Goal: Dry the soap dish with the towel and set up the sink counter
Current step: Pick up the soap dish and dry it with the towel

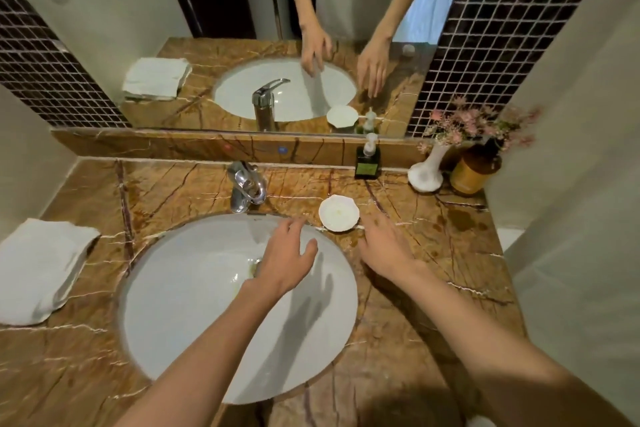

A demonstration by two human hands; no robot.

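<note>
A round white soap dish (338,212) sits on the brown marble counter (433,253), just behind the sink's right rim. A folded white towel (41,267) lies at the counter's far left. My left hand (289,255) hovers over the white sink basin (194,305), fingers spread, holding nothing, a little to the left of the dish. My right hand (384,243) is over the counter just in front and to the right of the dish, fingers extended and empty. Neither hand touches the dish.
A chrome faucet (246,185) stands behind the basin. Along the back right are a green soap dispenser (367,159), a white vase with pink flowers (427,170) and an amber jar (474,172). A wet patch (460,218) marks the counter. A mirror rises behind.
</note>
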